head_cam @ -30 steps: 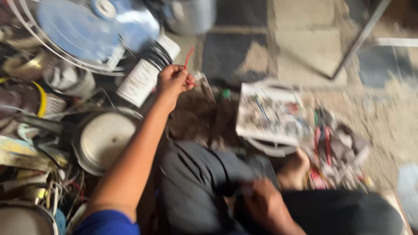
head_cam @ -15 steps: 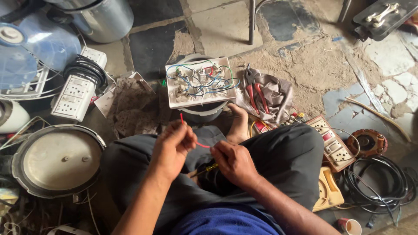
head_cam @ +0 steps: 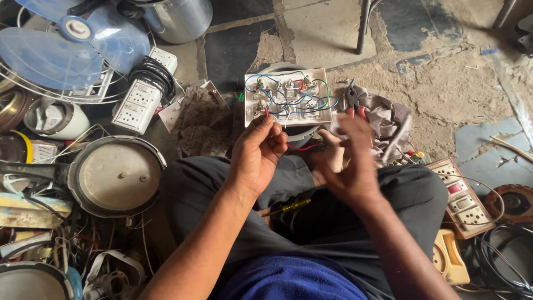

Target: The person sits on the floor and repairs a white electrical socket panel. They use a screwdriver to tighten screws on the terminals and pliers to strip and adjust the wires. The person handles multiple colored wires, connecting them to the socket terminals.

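Both hands rose: left hand (head_cam: pixel 256 153) pinches red wire (head_cam: pixel 297 148), right hand (head_cam: pixel 348 161) blurred, grip unclear, over dusty stone floor (head_cam: pixel 444 89).

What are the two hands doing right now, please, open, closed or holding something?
Left hand: closed, pinching a red wire near the switchboard panel.
Right hand: motion-blurred; its state cannot be told.

At the floor's top left corner we see a blue fan (head_cam: pixel 66 47) beside a steel pot (head_cam: pixel 177 19). We spot a white extension board (head_cam: pixel 139 103) below, a round cooker lid (head_cam: pixel 116 176) near the left edge, and coiled black cable (head_cam: pixel 508 258) at the bottom right corner.
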